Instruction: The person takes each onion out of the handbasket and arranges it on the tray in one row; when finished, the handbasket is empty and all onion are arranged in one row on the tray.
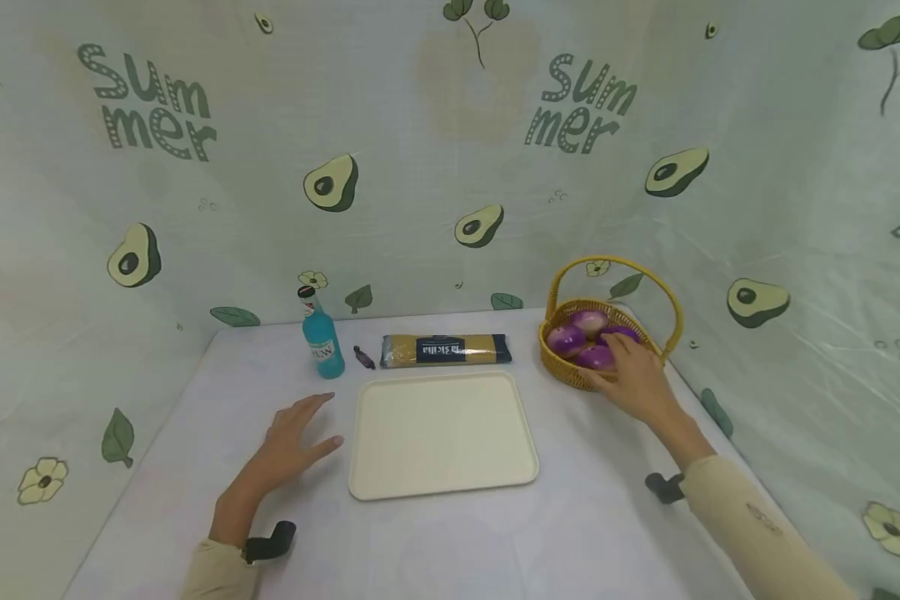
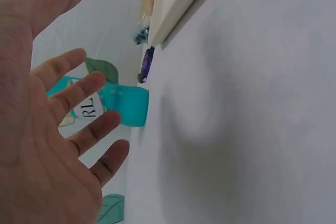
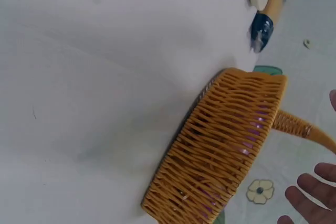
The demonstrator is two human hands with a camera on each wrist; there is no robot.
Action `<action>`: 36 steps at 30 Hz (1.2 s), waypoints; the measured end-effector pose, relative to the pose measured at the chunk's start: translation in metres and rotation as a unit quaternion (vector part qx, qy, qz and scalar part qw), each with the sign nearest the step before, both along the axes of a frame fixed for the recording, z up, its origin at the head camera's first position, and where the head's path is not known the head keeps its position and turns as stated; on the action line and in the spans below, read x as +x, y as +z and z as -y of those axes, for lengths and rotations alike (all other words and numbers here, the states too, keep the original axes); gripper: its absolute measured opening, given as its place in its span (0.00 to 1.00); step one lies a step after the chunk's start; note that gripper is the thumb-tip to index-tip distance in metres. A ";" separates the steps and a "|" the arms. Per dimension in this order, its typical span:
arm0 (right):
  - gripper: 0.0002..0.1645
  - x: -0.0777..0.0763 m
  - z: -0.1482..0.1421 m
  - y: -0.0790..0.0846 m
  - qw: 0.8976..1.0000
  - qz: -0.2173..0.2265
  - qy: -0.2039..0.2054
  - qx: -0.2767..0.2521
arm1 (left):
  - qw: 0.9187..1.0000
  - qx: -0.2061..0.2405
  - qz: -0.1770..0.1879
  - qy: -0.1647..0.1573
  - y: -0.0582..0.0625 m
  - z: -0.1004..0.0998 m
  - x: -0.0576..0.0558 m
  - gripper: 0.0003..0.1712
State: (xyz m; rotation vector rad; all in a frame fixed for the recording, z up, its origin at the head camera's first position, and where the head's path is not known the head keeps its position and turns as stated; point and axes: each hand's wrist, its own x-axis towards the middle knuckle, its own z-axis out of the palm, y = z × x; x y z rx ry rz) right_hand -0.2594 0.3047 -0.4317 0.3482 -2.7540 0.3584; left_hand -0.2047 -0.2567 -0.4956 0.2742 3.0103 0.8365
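Observation:
Over the near right rim of a yellow wicker basket (image 1: 562, 373) reaches my right hand (image 1: 637, 379), fingers spread above several shiny purple onions (image 1: 589, 322) inside. In the right wrist view the fingers (image 3: 317, 192) are slightly bent beyond the basket's rim, with nothing seen between them. My left hand (image 1: 288, 446) hovers left of a cream tray (image 1: 444, 435), thumb and fingers apart and holding nothing. Its palm shows in the left wrist view, with the blue bottle (image 2: 131, 106) behind the fingers.
Behind the tray lies a pasta packet (image 1: 446, 350) with a dark label. A small dark purple wrapped candy (image 1: 363, 358) is between it and the upright blue bottle. A patterned cloth (image 1: 420, 250) hangs behind the white table (image 1: 450, 550).

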 end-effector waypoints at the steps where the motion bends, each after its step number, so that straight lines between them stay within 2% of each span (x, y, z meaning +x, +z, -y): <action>1: 0.46 -0.003 -0.001 0.000 1.000 0.004 -0.003 -0.001 | 1.000 0.009 0.006 0.000 -0.004 0.000 -0.003 0.46; 6: 0.46 -0.017 -0.006 -0.002 0.999 0.029 -0.020 0.001 | 0.999 0.044 0.023 -0.002 -0.022 -0.005 -0.013 0.47; 12: 0.46 -0.033 -0.017 -0.009 0.998 0.054 -0.028 0.005 | 0.999 0.037 0.009 -0.008 -0.038 -0.009 -0.016 0.46; 17: 0.46 -0.048 -0.026 -0.012 0.995 0.089 -0.038 0.011 | 0.999 0.031 -0.006 -0.012 -0.041 -0.010 -0.014 0.45; 21: 0.45 -0.059 -0.033 -0.011 0.992 0.119 -0.048 0.016 | 0.999 0.022 -0.033 -0.034 -0.043 -0.012 -0.016 0.42; 25: 0.45 -0.067 -0.031 -0.008 0.987 0.157 -0.044 0.011 | 0.998 0.010 -0.051 -0.044 -0.047 -0.009 -0.013 0.40; 31: 0.45 -0.072 -0.028 -0.005 0.982 0.185 -0.033 0.000 | 0.998 0.010 -0.054 -0.040 -0.049 -0.007 -0.014 0.39; 36: 0.44 -0.072 -0.026 -0.004 0.978 0.204 -0.038 -0.007 | 0.999 0.004 -0.032 -0.036 -0.049 -0.007 -0.015 0.38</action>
